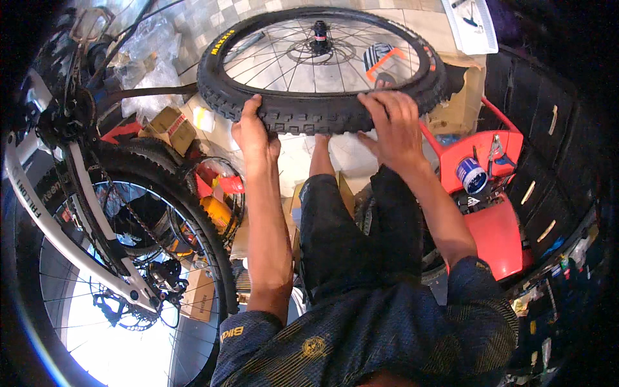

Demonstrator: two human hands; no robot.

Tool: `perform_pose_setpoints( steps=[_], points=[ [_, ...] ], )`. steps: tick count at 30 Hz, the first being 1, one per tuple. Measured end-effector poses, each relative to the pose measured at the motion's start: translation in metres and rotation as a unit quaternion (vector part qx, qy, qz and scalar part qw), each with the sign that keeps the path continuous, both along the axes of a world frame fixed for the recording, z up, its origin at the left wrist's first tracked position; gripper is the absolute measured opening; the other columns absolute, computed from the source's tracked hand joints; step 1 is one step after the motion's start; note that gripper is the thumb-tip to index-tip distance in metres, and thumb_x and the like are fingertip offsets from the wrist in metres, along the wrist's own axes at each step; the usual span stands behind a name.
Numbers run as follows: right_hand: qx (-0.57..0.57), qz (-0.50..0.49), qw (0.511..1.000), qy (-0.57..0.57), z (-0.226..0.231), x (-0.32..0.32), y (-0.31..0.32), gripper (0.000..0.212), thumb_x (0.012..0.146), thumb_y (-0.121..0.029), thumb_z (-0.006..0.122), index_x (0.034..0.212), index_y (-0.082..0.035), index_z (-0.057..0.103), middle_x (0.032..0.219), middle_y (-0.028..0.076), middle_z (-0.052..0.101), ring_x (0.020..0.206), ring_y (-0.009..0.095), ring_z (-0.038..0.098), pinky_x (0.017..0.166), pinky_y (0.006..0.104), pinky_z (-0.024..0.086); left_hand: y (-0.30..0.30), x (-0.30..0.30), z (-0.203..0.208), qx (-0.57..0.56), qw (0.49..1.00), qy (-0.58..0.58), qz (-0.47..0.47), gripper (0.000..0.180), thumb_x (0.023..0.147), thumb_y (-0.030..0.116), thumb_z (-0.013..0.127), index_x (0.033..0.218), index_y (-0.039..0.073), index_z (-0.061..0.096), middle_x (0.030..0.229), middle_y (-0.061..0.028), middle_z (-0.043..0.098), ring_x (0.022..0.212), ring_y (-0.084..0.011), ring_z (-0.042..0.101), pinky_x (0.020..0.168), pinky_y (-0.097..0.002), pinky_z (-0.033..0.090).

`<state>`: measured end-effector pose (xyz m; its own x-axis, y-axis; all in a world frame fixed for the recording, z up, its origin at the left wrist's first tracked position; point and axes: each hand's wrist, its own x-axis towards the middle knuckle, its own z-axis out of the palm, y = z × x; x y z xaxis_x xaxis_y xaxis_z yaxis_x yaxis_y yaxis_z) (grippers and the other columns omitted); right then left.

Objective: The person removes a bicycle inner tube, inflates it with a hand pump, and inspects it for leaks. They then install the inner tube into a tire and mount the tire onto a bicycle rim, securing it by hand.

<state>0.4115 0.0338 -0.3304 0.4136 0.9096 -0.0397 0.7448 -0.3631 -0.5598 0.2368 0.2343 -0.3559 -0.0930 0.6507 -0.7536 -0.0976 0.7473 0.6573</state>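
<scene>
A bicycle wheel with a knobby black tyre [303, 113] is held tilted in front of me, its near side raised. Thin spokes run from its rim to a black hub [320, 40] with a brake disc. My left hand [255, 134] grips the near left part of the tyre, thumb up on the sidewall and fingers hidden underneath. My right hand [394, 126] lies over the near right part, its fingers bent on the sidewall and its thumb lower, by the tread. The tyre's underside is out of sight.
At left stands a bicycle with a white frame [42, 222] and a large rear wheel [216, 258]. Behind it lie clear plastic bags [151, 77] and a cardboard box [171, 129]. A red stool-like stand [493, 235] with a blue-and-white tub [472, 177] is at right. A white basket [474, 39] sits far right.
</scene>
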Motion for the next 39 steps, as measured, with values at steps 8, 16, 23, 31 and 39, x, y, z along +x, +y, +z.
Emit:
perform_pose_setpoints(
  steps=[8,16,23,31,39],
  points=[
    [0.067,-0.031,0.996,-0.05,-0.015,0.043,0.014,0.057,0.059,-0.003,0.076,0.113,-0.018,0.072,0.1,0.001,0.066,0.094,0.027,0.062,0.085,0.0416,0.047,0.006,0.044,0.012,0.01,0.999,-0.034,0.037,0.02,0.087,0.001,0.067,0.103,-0.009,0.059,0.094,-0.0145,0.067,0.075,-0.0255,0.07,0.067,-0.0401,0.061],
    [0.056,-0.066,0.995,-0.053,-0.015,0.056,0.02,0.057,0.055,-0.008,0.08,0.11,-0.019,0.074,0.098,0.001,0.066,0.096,0.026,0.062,0.085,0.04,0.047,0.019,0.068,0.015,0.016,0.999,-0.044,0.006,0.018,0.088,0.0,0.067,0.103,-0.004,0.06,0.094,-0.0131,0.069,0.076,-0.0275,0.071,0.067,-0.0456,0.062],
    [0.018,-0.058,0.997,-0.047,-0.014,0.052,0.016,0.055,0.06,-0.008,0.079,0.113,-0.019,0.073,0.101,0.003,0.066,0.1,0.028,0.062,0.088,0.0418,0.047,0.018,0.066,0.025,-0.011,1.0,-0.002,-0.025,0.02,0.089,0.008,0.069,0.105,-0.002,0.062,0.094,-0.0116,0.068,0.075,-0.0253,0.07,0.067,-0.0426,0.061],
    [-0.047,0.003,0.99,0.137,-0.035,-0.076,-0.045,0.076,0.077,-0.025,0.082,0.146,-0.011,0.052,0.134,0.012,0.054,0.127,0.034,0.05,0.11,0.0503,0.038,0.008,-0.033,-0.016,0.008,0.992,0.096,-0.078,0.048,0.083,0.007,0.077,0.124,-0.005,0.056,0.104,-0.0115,0.068,0.088,-0.0247,0.069,0.079,-0.0381,0.058],
    [-0.056,0.063,0.926,0.368,-0.055,-0.051,-0.03,0.072,0.084,-0.03,0.081,0.147,-0.007,0.053,0.14,0.018,0.058,0.131,0.037,0.056,0.113,0.0464,0.043,0.066,-0.096,-0.01,0.105,0.885,0.209,-0.403,0.05,0.083,0.009,0.082,0.128,0.001,0.061,0.112,-0.0083,0.072,0.098,-0.0201,0.066,0.092,-0.0336,0.051]
  ],
)
